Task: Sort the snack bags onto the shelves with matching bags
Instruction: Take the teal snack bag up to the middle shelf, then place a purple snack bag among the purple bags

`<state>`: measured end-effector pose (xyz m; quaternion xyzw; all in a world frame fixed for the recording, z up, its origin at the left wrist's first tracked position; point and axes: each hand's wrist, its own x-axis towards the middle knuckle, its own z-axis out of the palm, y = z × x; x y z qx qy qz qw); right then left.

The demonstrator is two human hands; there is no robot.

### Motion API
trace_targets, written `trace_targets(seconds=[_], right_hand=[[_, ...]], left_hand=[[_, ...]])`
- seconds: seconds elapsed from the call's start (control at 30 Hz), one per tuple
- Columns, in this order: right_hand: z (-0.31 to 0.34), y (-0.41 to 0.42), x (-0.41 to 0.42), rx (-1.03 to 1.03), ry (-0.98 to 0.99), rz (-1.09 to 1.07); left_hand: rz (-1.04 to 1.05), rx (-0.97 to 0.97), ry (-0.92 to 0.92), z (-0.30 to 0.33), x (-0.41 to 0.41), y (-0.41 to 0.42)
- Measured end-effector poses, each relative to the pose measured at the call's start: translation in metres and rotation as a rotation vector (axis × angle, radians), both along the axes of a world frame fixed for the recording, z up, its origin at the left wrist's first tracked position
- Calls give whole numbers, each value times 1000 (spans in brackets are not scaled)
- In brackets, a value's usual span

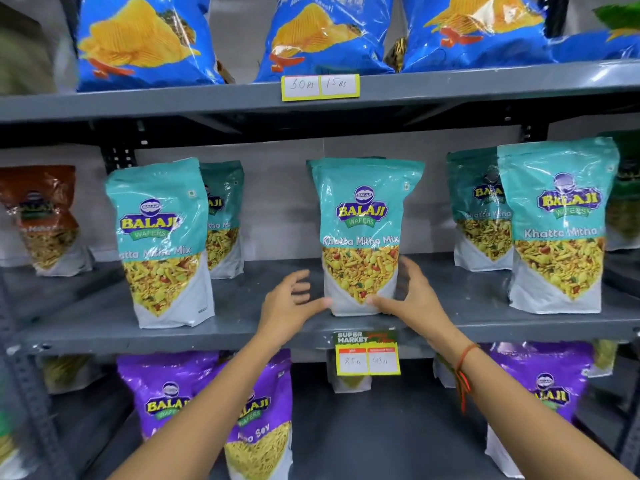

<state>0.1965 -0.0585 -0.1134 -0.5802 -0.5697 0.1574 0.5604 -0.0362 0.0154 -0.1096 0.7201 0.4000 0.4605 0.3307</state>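
Note:
A teal Khatta Mitha Mix bag (pixel 363 233) stands upright at the middle of the grey middle shelf (pixel 263 320), with another teal bag right behind it. My right hand (pixel 412 296) holds its lower right side, thumb across the front and fingers around the edge. My left hand (pixel 291 303) is at the bag's lower left; only the thumb tip touches the corner, and the fingers are spread and off the bag. Matching teal bags stand to the left (pixel 162 244) and to the right (pixel 557 226) on the same shelf.
Blue wafer bags (pixel 322 36) fill the top shelf above a price tag (pixel 320 86). Purple sev bags (pixel 256 417) stand on the lower shelf, under a yellow price label (pixel 367 355). A brown bag (pixel 45 220) stands at the middle shelf's far left.

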Motion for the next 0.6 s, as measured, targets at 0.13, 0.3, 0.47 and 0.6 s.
trace_targets(seconds=[0.13, 0.3, 0.47, 0.6], right_hand=[[-3, -19, -34, 249, -9, -205], [-27, -50, -98, 426, -85, -198], [-90, -61, -148, 335, -201, -90], [-155, -44, -163, 29, -191, 1]], left_hand=[[95, 70, -96, -1, -24, -25], [237, 104, -182, -28, -70, -50], [389, 27, -219, -86, -111, -59], [448, -167, -143, -158, -137, -55]])
